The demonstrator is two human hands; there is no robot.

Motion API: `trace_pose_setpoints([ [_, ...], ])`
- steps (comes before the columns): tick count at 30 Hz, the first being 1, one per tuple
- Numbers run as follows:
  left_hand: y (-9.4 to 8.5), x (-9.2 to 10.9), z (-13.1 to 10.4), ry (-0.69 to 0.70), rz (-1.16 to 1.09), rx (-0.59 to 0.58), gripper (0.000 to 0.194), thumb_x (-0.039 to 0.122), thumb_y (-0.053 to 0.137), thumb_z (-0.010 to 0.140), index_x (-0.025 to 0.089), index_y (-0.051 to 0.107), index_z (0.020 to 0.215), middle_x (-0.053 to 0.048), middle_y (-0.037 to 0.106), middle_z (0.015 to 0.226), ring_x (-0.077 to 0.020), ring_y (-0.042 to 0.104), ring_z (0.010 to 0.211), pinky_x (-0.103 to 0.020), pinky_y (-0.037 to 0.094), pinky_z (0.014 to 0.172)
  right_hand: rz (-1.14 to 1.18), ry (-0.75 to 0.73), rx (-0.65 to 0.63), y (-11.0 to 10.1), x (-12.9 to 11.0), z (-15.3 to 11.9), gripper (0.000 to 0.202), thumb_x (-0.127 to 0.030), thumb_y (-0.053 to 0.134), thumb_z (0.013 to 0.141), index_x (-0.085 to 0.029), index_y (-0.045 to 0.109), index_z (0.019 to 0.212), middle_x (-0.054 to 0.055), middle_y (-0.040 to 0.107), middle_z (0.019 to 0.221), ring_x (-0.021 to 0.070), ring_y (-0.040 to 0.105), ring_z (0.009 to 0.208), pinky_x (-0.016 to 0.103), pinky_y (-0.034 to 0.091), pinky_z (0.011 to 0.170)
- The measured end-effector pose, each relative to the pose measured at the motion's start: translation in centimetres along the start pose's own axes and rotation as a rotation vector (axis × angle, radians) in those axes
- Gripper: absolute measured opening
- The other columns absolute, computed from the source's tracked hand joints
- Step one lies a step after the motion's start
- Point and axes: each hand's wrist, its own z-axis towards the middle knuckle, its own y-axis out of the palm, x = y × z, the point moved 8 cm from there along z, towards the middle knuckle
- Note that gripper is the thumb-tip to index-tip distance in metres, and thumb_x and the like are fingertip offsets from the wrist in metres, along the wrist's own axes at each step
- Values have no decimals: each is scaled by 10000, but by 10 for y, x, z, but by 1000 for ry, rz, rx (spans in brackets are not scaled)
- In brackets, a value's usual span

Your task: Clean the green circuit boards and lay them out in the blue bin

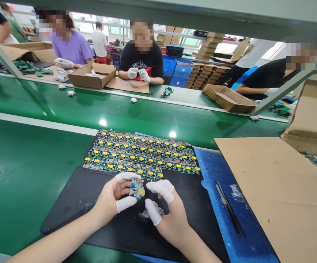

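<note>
Between the white-covered thumb and fingers of my left hand [109, 199] is a small circuit board [137, 189], tilted, with a yellow component and a blue one. My right hand [172, 215] is just to its right, thumb and index finger apart, with nothing visible between them. White finger covers are on both hands. Behind the right thumb, a crumpled greyish clump [158, 209] rests on the black mat [191, 212]; its material is unclear. Several rows of similar boards [142, 153] with yellow components lie along the mat's far part.
Dark tweezers [229, 208] lie on a blue surface [246, 233] to the right, beside a cardboard sheet [279, 186]. Beyond runs a green conveyor belt [147, 115] carrying small white-wrapped pieces [133, 100]. Co-workers sit across it near an open carton [92, 78]. A metal beam [174, 18] spans overhead.
</note>
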Motion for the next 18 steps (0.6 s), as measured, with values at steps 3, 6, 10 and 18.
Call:
trace_pose_setpoints([
  [3, 1, 5, -5, 66, 111, 3, 476, 253, 921, 570, 183, 714, 993, -95, 760, 1001, -228, 715, 920, -302, 578, 849, -47, -154, -16, 3, -14, -5, 503, -47, 546, 812, -287, 530, 1254, 67, 589, 1058, 194, 611, 872, 339, 559, 735],
  [6, 5, 8, -10, 106, 208, -29, 476, 302, 921, 581, 189, 725, 999, -77, 755, 957, -212, 704, 866, -298, 575, 838, -47, -201, -46, 5, -17, -6, 532, -38, 541, 796, -299, 521, 1259, 80, 551, 1134, 204, 608, 924, 356, 571, 752],
  [10, 6, 7, -12, 107, 259, -55, 520, 389, 909, 589, 183, 727, 1030, -52, 726, 840, -183, 655, 743, -292, 570, 756, 6, -228, -125, 10, -18, -5, 481, -45, 546, 804, -292, 527, 1216, 75, 523, 1168, 197, 600, 968, 345, 573, 792],
  [18, 7, 4, -13, 123, 325, -96, 541, 452, 884, 614, 202, 729, 1067, -33, 676, 832, -147, 556, 688, -274, 507, 703, 77, -180, -180, 12, -18, -5, 363, -64, 579, 847, -286, 537, 1130, 45, 582, 994, 189, 629, 903, 321, 587, 762],
])
